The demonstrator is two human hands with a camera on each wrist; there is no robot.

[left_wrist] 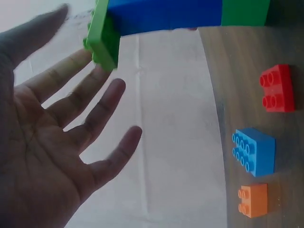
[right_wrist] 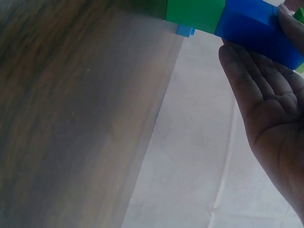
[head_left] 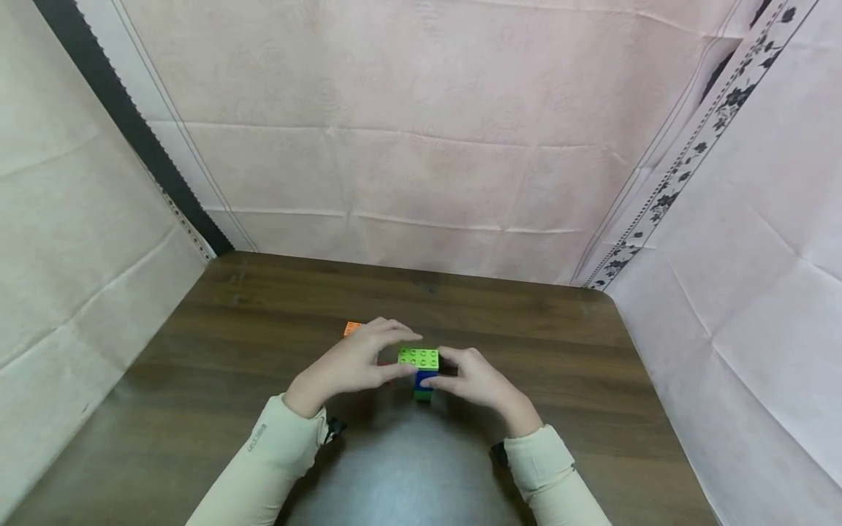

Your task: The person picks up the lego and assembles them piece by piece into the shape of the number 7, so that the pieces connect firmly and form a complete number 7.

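Near the middle of the table stands a toy brick tower. It has a green brick (left_wrist: 244,12) at the bottom, a blue section (left_wrist: 166,13) above, and a lime green brick (head_left: 418,356) on top jutting out to the left. My right hand (head_left: 476,376) holds the tower at its blue part, thumb on the near side and fingers behind. My left hand (head_left: 362,358) is spread beside the lime brick's overhanging end, thumb and fingers apart on either side of it. In the left wrist view its fingers are mostly extended, with fingertips close by the lime brick.
On the wooden table (head_left: 566,453) lie a red brick (left_wrist: 278,88), a light blue brick (left_wrist: 263,152) and an orange brick (left_wrist: 256,202), partly hidden behind my left hand in the head view. Pale cloth (head_left: 421,175) hangs behind the table and along both sides.
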